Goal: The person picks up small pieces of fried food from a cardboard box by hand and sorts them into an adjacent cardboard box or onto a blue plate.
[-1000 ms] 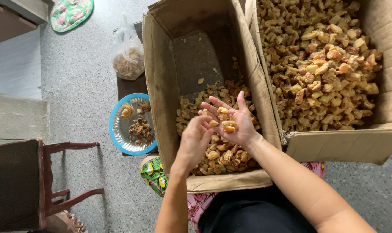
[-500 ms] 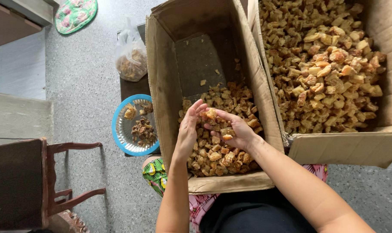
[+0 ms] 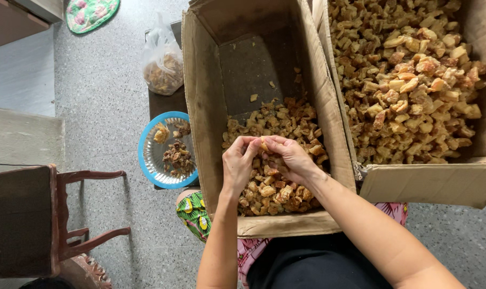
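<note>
**2 hands pinch 1 chunk over the box**

Left of the grip sits a blue plate [image 3: 167, 151]. The left hand [image 3: 237, 163] and right hand [image 3: 290, 158] both close fingertips on a small yellow chunk [image 3: 263, 144], above the brown pieces [image 3: 275, 184] in the cardboard box [image 3: 205, 107]. To the right stands a fuller box [image 3: 430, 182].

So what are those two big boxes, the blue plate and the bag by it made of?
The near box and far box look like plain brown corrugated cardboard, matte, with creased flaps. The plate seems to be glossy plastic or enamel: blue rim, shiny centre; hard to tell which. The bag is thin clear plastic film, crinkled and knotted.
</note>
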